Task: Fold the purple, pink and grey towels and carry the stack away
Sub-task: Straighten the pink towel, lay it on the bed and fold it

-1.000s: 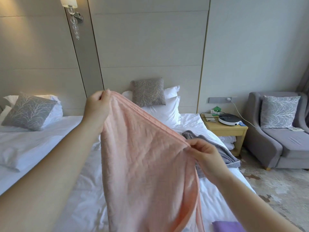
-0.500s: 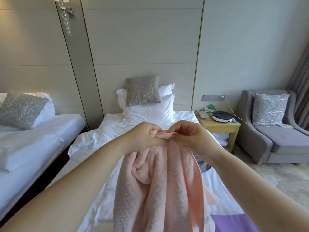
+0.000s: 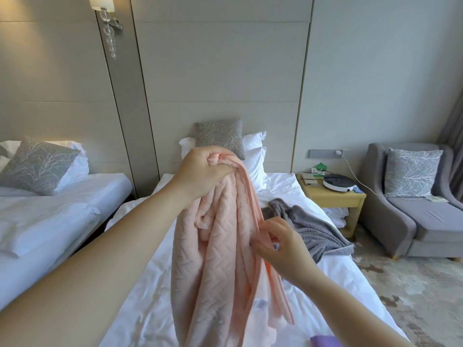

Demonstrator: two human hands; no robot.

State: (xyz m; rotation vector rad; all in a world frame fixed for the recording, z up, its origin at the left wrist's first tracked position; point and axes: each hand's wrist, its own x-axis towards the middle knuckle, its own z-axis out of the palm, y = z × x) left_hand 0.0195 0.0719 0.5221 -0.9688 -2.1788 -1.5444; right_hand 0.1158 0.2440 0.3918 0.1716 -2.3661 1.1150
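Observation:
The pink towel hangs lengthwise in the air above the white bed. My left hand grips its gathered top corners, raised high. Lower down, my right hand pinches the towel's right edge. The grey towel lies crumpled on the bed behind my right hand, toward the right side. A corner of the purple towel shows at the bottom edge of the view, on the bed near me.
A second bed stands to the left across a narrow gap. Right of the bed are a wooden nightstand carrying a white round device and a grey armchair. Pillows sit at the headboard.
The towel was first spread between both hands, then its top corners were brought together. Now my left hand alone holds the top and has risen, while my right hand has slid down the right edge.

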